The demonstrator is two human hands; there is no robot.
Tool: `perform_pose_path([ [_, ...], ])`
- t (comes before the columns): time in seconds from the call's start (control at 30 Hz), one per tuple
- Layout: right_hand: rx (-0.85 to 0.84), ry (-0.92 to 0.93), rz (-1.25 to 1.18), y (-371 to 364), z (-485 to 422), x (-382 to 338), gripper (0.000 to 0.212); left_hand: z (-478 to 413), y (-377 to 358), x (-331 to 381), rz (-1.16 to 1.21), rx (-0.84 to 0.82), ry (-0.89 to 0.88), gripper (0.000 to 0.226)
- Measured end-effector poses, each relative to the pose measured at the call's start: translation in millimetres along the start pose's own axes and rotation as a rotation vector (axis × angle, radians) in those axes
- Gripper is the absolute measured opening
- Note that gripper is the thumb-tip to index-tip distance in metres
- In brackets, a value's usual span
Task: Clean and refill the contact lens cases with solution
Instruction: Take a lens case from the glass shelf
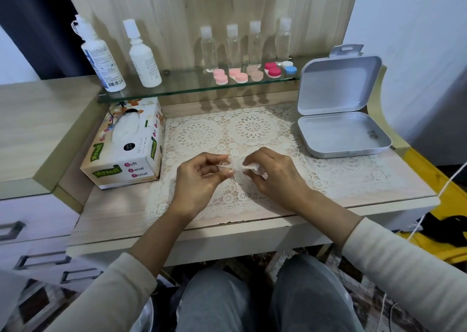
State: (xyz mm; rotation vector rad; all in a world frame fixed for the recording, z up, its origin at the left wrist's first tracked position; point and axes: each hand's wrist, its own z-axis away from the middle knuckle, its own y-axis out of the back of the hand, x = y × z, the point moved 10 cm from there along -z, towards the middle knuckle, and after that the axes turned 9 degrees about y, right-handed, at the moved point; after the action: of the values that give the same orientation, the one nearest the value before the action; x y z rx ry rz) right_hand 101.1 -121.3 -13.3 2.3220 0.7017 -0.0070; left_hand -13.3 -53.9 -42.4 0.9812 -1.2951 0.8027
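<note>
Over the lace mat, my left hand pinches a small clear lens case part between thumb and fingertips. My right hand grips a crumpled white tissue and holds it against that part. On the glass shelf at the back lie several closed lens cases: pink, beige, red and blue-and-white. Two white solution bottles stand at the shelf's left end.
A tissue box sits left of the mat. An open grey tin lies at the right. Several clear small bottles stand behind the cases. Drawers are at the left, a white cord hangs at the right edge.
</note>
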Motion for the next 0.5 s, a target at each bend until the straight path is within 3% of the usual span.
perform_pose_path([
  [0.37,0.009,-0.012,-0.047,-2.3,0.0,0.7,0.006,-0.5,3.5,-8.4,-0.003,0.006,0.009,0.028],
  [0.5,-0.027,-0.045,-0.037,-7.4,2.7,3.8,0.021,-2.1,2.4,-10.0,-0.007,-0.005,0.013,0.027],
])
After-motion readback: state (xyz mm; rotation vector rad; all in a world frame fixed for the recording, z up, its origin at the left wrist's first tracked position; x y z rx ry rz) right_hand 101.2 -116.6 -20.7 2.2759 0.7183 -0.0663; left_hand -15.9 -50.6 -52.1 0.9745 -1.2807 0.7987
